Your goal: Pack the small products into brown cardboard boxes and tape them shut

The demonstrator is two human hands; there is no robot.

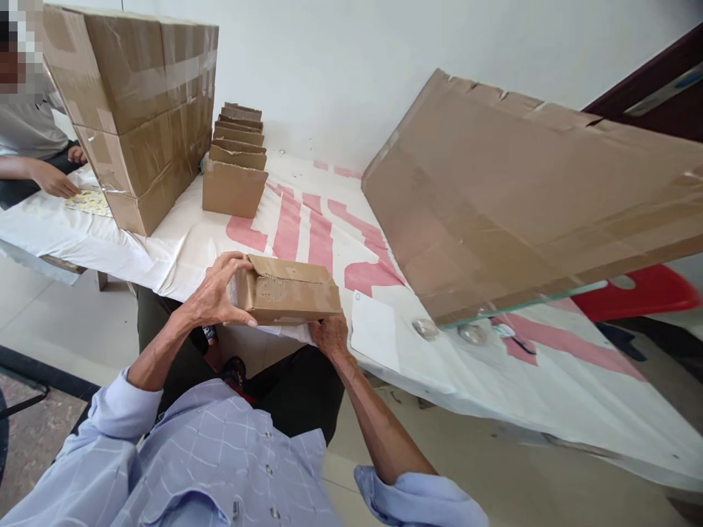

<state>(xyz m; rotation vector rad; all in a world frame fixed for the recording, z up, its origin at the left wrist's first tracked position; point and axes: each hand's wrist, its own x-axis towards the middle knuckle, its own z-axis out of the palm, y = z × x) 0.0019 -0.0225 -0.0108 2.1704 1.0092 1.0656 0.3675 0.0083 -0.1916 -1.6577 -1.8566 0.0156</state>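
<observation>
A small brown cardboard box, closed with tape, is at the near edge of the table in front of me. My left hand grips its left end, thumb below and fingers over the top corner. At the lower right corner my right hand holds the box, its fingers curled and partly hidden beneath it. Just right of the box lies a white sheet on the cloth-covered table.
Stacked taped cartons rise at the left, beside a row of upright cardboard pieces. A big cardboard sheet leans at the right, near clear round objects and a red stool. Another person's hand touches a patterned sheet.
</observation>
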